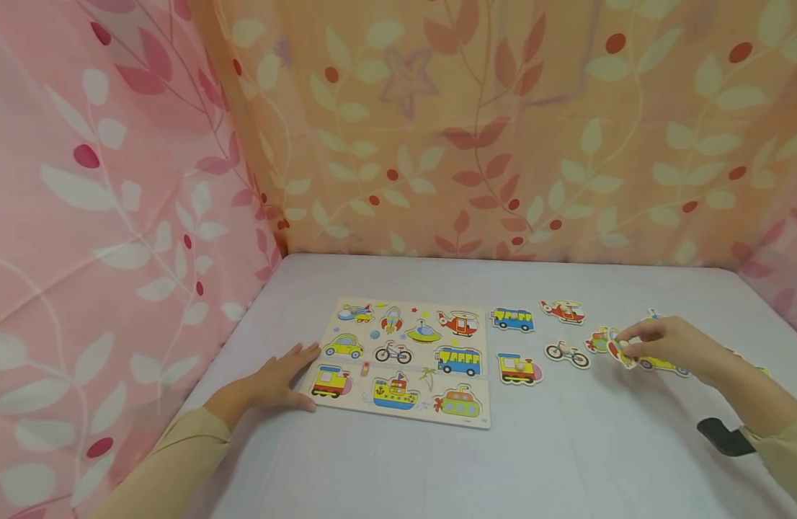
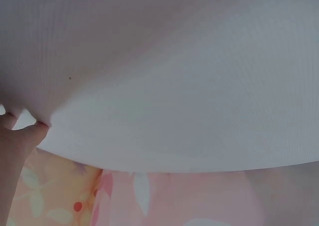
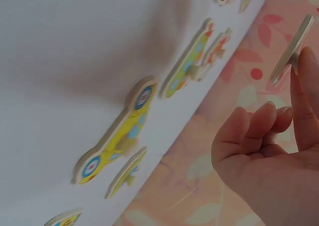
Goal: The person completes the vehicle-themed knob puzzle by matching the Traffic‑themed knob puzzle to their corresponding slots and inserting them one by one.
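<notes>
A wooden puzzle board [image 1: 364, 358] with printed vehicles lies left of centre. My left hand [image 1: 278, 380] rests at its left edge, fingers extended; only part of that hand [image 2: 20, 141] shows in the left wrist view. My right hand [image 1: 674, 346] pinches a small knobbed puzzle piece [image 1: 622, 355] with red and white on it, between thumb and fingertip. In the right wrist view this piece [image 3: 291, 51] is edge-on, raised off the table. Near that hand lie a green submarine piece [image 1: 596, 340] and a yellow car piece [image 1: 664, 366], the car partly hidden.
Beside the board lie a bus piece [image 1: 512, 320], a train piece [image 1: 519, 369], a helicopter piece [image 1: 563, 312] and a bicycle piece [image 1: 567, 354]. More pieces sit partly behind the right hand. A black strap-like object [image 1: 726, 437] shows by the right sleeve. Patterned curtains [image 1: 398, 144] surround the table.
</notes>
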{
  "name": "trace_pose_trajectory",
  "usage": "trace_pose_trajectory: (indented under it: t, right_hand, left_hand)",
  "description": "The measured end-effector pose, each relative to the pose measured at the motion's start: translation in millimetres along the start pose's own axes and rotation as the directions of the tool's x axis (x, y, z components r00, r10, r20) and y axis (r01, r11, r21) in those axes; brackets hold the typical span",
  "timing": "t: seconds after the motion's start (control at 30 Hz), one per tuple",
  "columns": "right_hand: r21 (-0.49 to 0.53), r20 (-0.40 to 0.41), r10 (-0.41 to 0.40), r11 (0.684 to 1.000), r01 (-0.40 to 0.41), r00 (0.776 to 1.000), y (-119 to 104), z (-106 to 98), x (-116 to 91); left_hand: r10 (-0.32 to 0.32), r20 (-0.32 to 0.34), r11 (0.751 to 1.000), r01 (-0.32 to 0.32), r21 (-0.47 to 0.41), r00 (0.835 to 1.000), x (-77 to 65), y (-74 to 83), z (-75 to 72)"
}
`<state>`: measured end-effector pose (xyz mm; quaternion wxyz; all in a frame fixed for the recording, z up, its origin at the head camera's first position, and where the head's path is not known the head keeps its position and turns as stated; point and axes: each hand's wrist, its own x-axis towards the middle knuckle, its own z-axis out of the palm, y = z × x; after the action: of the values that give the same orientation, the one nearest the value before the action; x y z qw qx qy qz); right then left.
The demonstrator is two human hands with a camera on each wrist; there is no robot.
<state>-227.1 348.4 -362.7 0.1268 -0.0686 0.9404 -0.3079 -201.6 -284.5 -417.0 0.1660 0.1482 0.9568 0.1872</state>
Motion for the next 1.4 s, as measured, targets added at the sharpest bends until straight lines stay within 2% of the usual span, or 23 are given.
trace_pose_trajectory:
  t: [0.43,0.8,1.03,1.4]
  right_hand:
    - [0.056,0.013,-0.018,0.998,0.017,1.0,-35.5,7.9,20.5]
    - [0.094,-0.031,-0.025,0.995,0.028,0.999,-56.3,19.5,37.9]
    - [0.112,0.003,-0.058,0.992,0.058,0.998,-71.8,26.7,48.9]
    - [0.133,0.016,-0.057,0.99,0.054,0.998,-100.9,44.3,67.2]
  left_hand:
    - [0.002,-0.007,1.0,-0.002,0.012,1.0,-0.4,-4.2,3.3]
    - [-0.01,-0.002,1.0,0.01,0.014,1.0,-0.2,-1.8,2.4]
    - [-0.028,-0.002,0.999,0.028,0.017,1.0,1.1,0.3,1.7]
    - [-0.066,-0.005,0.998,0.066,0.016,0.998,1.9,2.9,1.3]
